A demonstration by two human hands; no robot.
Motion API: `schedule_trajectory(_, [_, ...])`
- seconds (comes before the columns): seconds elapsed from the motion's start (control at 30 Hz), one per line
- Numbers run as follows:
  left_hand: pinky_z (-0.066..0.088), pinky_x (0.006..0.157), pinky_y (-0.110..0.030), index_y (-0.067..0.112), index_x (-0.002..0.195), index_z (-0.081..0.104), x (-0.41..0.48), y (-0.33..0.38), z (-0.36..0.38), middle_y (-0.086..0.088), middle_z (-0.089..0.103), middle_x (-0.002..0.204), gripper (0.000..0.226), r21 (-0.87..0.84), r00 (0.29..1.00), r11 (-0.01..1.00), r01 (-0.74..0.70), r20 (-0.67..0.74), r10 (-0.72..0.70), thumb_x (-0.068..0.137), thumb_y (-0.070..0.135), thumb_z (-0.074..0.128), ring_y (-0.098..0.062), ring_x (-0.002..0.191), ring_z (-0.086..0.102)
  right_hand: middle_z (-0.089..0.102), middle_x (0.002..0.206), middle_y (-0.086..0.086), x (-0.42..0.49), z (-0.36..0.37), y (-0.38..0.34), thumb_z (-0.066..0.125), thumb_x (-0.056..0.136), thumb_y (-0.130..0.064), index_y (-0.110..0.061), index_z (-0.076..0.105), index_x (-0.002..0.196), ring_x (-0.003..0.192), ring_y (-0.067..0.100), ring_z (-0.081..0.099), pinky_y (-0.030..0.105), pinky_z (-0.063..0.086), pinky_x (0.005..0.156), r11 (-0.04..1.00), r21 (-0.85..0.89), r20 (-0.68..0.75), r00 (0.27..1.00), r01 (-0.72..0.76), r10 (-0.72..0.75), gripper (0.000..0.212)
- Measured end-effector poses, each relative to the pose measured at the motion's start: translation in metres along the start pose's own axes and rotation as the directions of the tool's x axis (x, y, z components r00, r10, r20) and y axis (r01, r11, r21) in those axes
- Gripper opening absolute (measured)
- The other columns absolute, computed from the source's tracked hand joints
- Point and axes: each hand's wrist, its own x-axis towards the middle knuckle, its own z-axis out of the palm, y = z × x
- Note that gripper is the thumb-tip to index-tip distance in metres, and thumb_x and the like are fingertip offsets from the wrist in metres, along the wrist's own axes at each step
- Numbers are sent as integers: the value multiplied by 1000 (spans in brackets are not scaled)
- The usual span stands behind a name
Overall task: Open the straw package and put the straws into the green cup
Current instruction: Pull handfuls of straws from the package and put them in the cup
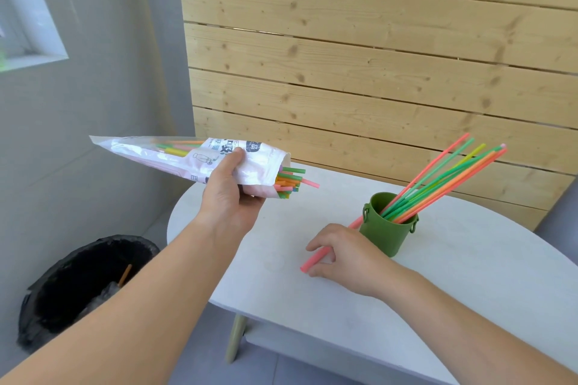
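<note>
My left hand (230,194) grips the white straw package (175,156) in the air over the table's left end, its open mouth facing right. Several coloured straw ends (289,180) stick out of that mouth. The green cup (386,234) stands on the white table (453,275) with several long straws (447,175) leaning out to the upper right. My right hand (339,255) rests on the table just left of the cup and pinches a pink straw (312,262) lying on the tabletop, its far end hidden behind the hand and cup.
A black-lined waste bin (87,284) stands on the floor at the lower left, with an orange straw inside. A wooden slat wall (375,56) rises right behind the table. A grey wall with a window is at the left.
</note>
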Motion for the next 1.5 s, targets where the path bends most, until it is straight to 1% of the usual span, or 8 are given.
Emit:
schedule_trajectory(0.3, [60,96,-60,8,138,57,-1,4,-2,-23,68,142,37,14,1000,1000,-4,18,4,103,18,63,-33,87,79,54,108,-7,-5,-2,-6,74,87,-35,-26,75,97,89,11,62,38,49,92,992,66,81,990,111,-116,14])
schedule_trajectory(0.4, [66,70,-51,6,139,56,1,9,-2,-21,69,139,38,-21,1000,1000,-1,0,1,103,18,64,-34,87,78,63,98,-9,-11,-27,-23,74,86,-35,-28,77,92,80,9,62,31,50,80,959,178,-100,973,222,-207,10])
schedule_trajectory(0.5, [56,41,-30,7,121,54,0,14,-2,-24,73,117,21,-81,1000,997,13,3,-13,103,15,63,-28,46,71,72,83,-6,-23,-65,-40,76,84,-35,-28,77,87,72,25,62,36,50,70,864,409,-331,930,293,-159,8])
schedule_trajectory(0.6, [49,36,-23,7,114,53,-2,12,0,-22,77,86,16,-99,1000,995,29,12,-28,104,16,62,-28,43,67,75,77,3,-36,-105,-39,73,90,-19,-23,76,90,65,22,67,33,56,65,757,522,-552,832,392,-51,5])
schedule_trajectory(0.7, [52,44,-23,7,125,54,-3,5,5,-23,75,103,25,-74,999,997,34,41,-31,104,17,62,-30,53,71,77,78,3,-47,-141,-20,67,95,-12,-19,70,94,67,14,72,23,58,65,739,523,-722,681,425,119,8])
schedule_trajectory(0.9, [61,48,-41,8,118,56,-7,-21,15,-21,74,100,17,15,994,999,51,100,-52,105,19,59,-31,61,79,74,74,2,-52,-154,28,65,96,-18,-20,63,86,58,9,72,22,58,58,827,524,-764,541,203,351,10])
schedule_trajectory(1.27, [63,53,-48,8,111,60,-10,-53,32,-20,76,89,13,108,983,991,74,159,-90,105,19,58,-34,72,78,76,67,-6,-44,-121,63,62,94,-9,-22,56,107,54,13,73,25,61,55,851,524,-669,636,37,385,19])
schedule_trajectory(1.5, [62,53,-50,7,110,61,-11,-55,31,-21,78,77,14,114,982,990,83,161,-100,106,20,57,-35,67,79,68,118,4,-43,-124,63,72,89,-23,-20,57,133,91,29,70,41,55,86,945,283,-705,632,-164,321,46])
